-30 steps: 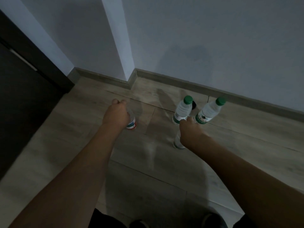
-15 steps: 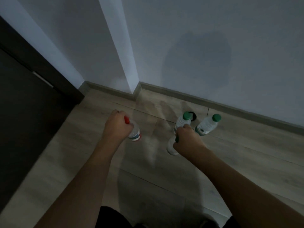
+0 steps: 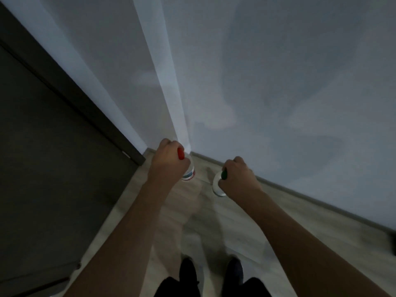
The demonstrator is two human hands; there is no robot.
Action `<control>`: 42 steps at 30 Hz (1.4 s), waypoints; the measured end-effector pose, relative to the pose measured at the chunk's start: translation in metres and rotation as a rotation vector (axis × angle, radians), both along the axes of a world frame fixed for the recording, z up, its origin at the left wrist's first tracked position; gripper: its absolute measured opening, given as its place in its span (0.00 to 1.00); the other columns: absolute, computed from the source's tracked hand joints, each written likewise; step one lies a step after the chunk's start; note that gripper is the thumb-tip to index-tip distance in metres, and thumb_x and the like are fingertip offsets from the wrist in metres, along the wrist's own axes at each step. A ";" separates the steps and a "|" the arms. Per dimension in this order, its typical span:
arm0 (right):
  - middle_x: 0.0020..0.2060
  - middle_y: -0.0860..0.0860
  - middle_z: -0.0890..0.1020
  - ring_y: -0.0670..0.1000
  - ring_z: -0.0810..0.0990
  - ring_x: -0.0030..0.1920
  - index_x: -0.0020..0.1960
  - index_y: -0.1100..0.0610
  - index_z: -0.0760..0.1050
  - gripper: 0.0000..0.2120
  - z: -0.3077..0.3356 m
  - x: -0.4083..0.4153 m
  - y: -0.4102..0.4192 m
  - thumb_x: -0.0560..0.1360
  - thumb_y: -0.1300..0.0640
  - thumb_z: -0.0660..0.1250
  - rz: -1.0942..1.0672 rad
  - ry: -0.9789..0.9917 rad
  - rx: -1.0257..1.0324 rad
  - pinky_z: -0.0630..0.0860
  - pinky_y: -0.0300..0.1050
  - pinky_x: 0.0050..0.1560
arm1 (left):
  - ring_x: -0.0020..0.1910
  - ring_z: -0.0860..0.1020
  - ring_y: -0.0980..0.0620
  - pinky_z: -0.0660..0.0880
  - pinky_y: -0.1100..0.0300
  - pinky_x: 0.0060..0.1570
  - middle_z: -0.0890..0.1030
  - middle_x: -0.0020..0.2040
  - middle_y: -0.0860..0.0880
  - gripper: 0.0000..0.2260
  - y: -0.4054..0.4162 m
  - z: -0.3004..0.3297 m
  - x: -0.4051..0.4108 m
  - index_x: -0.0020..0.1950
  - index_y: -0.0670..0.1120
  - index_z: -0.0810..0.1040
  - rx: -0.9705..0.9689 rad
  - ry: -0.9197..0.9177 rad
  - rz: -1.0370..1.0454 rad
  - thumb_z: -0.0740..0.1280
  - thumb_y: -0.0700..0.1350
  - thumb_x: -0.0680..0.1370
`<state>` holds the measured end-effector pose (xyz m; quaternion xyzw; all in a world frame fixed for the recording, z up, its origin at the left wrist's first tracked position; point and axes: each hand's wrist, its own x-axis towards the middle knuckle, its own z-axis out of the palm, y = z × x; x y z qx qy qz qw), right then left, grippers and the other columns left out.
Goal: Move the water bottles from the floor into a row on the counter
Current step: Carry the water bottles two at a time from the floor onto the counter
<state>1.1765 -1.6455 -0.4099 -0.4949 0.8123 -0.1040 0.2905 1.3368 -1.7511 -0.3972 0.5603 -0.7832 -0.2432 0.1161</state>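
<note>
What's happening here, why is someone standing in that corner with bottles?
A person is carrying two water bottles, one in each fist. The left hand grips a red-capped bottle by its top, and the right hand grips a green-capped bottle the same way. Both bottles hang clear of the wooden floor, near the wall corner. No counter is in view.

Home interior: skirting board [image 3: 300,196], plank floor [image 3: 214,221]

Red cap [image 3: 181,153], red-and-blue banded label on clear bottle [image 3: 189,174]. Dark green cap [image 3: 224,174] on second clear bottle [image 3: 216,185]. Floor [image 3: 235,228] pale beige wood grain. Wall [image 3: 278,82] white-grey. Door [image 3: 42,146] dark brown-grey. Shoes [image 3: 188,269] black.
</note>
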 end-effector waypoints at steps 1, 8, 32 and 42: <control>0.50 0.52 0.68 0.51 0.71 0.40 0.53 0.59 0.73 0.09 0.030 -0.001 0.004 0.74 0.59 0.67 -0.003 -0.001 -0.007 0.72 0.44 0.43 | 0.36 0.70 0.56 0.63 0.68 0.37 0.70 0.46 0.50 0.08 0.005 0.033 -0.003 0.47 0.46 0.75 -0.029 0.020 -0.007 0.70 0.42 0.70; 0.46 0.52 0.68 0.52 0.72 0.41 0.49 0.57 0.72 0.08 0.135 -0.022 0.021 0.73 0.58 0.69 -0.024 0.008 -0.061 0.74 0.46 0.44 | 0.48 0.74 0.50 0.75 0.56 0.51 0.72 0.53 0.48 0.12 0.029 0.149 -0.028 0.55 0.45 0.76 -0.057 0.028 0.004 0.72 0.45 0.73; 0.50 0.52 0.71 0.55 0.77 0.46 0.52 0.58 0.76 0.10 0.154 -0.097 0.140 0.72 0.57 0.69 -0.557 0.038 -0.111 0.79 0.49 0.50 | 0.46 0.74 0.51 0.72 0.58 0.45 0.73 0.49 0.51 0.07 0.077 0.160 -0.161 0.46 0.48 0.79 -0.024 0.102 -0.443 0.72 0.43 0.69; 0.52 0.53 0.72 0.55 0.77 0.46 0.53 0.59 0.76 0.11 0.164 -0.123 0.261 0.72 0.57 0.68 -0.872 0.042 -0.133 0.80 0.50 0.50 | 0.43 0.74 0.53 0.67 0.63 0.39 0.72 0.48 0.54 0.07 0.175 0.166 -0.248 0.45 0.48 0.79 -0.039 0.114 -0.766 0.72 0.44 0.68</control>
